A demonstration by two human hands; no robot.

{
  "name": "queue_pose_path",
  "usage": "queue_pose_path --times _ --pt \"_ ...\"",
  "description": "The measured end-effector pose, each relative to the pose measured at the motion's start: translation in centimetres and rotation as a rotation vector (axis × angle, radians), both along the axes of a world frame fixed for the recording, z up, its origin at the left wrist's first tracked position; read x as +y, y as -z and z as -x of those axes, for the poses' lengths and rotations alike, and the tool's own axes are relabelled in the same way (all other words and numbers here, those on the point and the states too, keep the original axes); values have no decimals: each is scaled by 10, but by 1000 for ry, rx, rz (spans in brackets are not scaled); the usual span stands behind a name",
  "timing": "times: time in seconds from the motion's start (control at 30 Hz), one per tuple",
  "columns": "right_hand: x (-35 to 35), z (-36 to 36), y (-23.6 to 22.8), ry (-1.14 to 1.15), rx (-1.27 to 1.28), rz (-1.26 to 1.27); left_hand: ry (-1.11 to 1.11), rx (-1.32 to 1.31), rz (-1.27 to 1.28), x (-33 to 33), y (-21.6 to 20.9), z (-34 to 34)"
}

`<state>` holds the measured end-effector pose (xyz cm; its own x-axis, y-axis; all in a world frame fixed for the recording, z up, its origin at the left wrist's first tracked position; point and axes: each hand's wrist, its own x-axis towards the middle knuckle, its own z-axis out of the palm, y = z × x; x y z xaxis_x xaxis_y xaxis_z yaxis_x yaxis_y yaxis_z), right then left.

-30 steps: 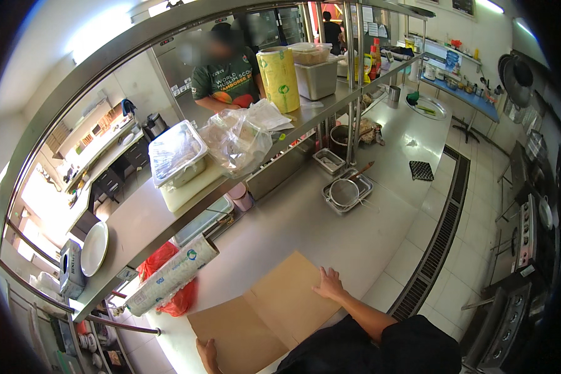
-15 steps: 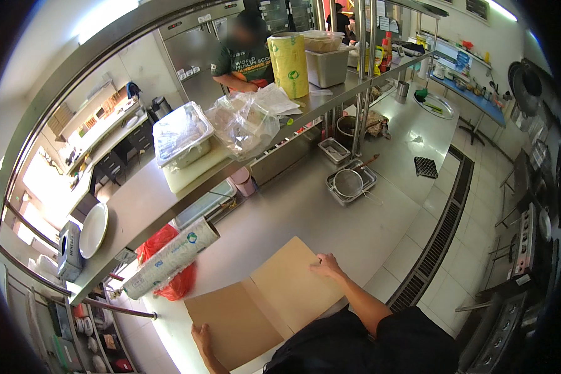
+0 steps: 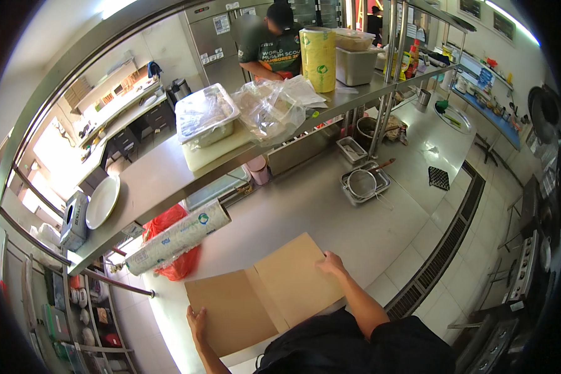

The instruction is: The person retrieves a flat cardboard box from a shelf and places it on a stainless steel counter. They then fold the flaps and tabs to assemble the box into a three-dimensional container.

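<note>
Both my hands hold a brown cardboard sheet [image 3: 230, 311] with a crease down its middle, spread open over the near edge of the steel table. My left hand [image 3: 197, 325] grips its left edge, thumb on top and the other fingers mostly out of sight. On the opposite side, my right hand [image 3: 331, 264] pinches the right edge near the far corner. Both panels face up and look plain. Just beyond the left panel is a large roll of plastic wrap [image 3: 179, 238], with a red plastic bag [image 3: 179, 265] behind and under it.
A steel shelf [image 3: 144, 194] spans above the table, carrying a wrapped tub [image 3: 206, 115], a yellow roll [image 3: 318, 62] and a white plate [image 3: 103, 202]. A strainer [image 3: 361, 183] lies on a metal pan at the right. Beyond the shelf stands another person [image 3: 274, 50].
The view has turned a little left, so the shelf and table things sit farther right. Both hands keep their hold on the cardboard, which looks a bit flatter. The other person stands more upright.
</note>
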<state>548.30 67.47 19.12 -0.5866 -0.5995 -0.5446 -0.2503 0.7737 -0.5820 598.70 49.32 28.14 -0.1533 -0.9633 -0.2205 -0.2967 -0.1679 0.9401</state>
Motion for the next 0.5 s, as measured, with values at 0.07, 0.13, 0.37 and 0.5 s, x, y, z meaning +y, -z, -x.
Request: queue_pose_path --times 0.07,0.13,0.37,0.5 --pt "-5 7 -3 33 -159 60 -7 44 -16 -8 23 -19" --pt "-10 17 29 54 -66 125 -12 126 -19 -16 52 -33" --pt "-2 4 41 -28 158 147 62 25 -302 6 34 -48" --pt "50 -9 20 -70 246 202 57 -224 -557 65 30 -80"
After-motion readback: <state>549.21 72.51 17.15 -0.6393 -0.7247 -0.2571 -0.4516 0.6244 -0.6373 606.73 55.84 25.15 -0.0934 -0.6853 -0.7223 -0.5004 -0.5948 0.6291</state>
